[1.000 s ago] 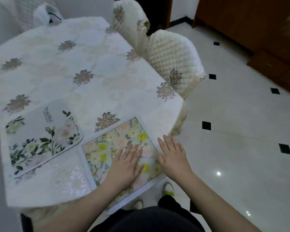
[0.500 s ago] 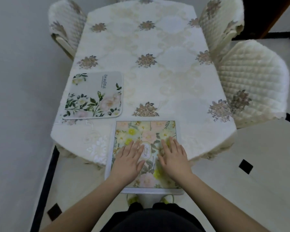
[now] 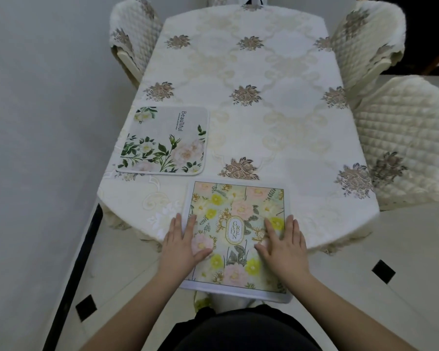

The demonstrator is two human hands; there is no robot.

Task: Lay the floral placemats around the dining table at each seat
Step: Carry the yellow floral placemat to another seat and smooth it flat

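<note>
Both hands flat, fingers straight: left hand (image 3: 181, 245) and right hand (image 3: 284, 245) press the "GARDEN" placemat (image 3: 235, 198); the "Beautiful" placemat (image 3: 164, 140) lies beyond-left of it on the desk (image 3: 276, 138).

Soft, even light — edges bowed, perhaps slightly blurred.

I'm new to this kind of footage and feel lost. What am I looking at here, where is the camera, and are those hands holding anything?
There is no machine: a person wears one wide-angle camera on the head, looking down at their own two hands. The left hand and right hand lie flat, fingers straight, pressing on a pastel placemat with yellow and pink flowers, whose near edge overhangs the table edge. Nothing is gripped. Beside it, to the left, lies a grey placemat with green leaves and pale roses. Both rest on a cream tablecloth with brown embroidered flowers, with quilted cream chairs around.
</note>
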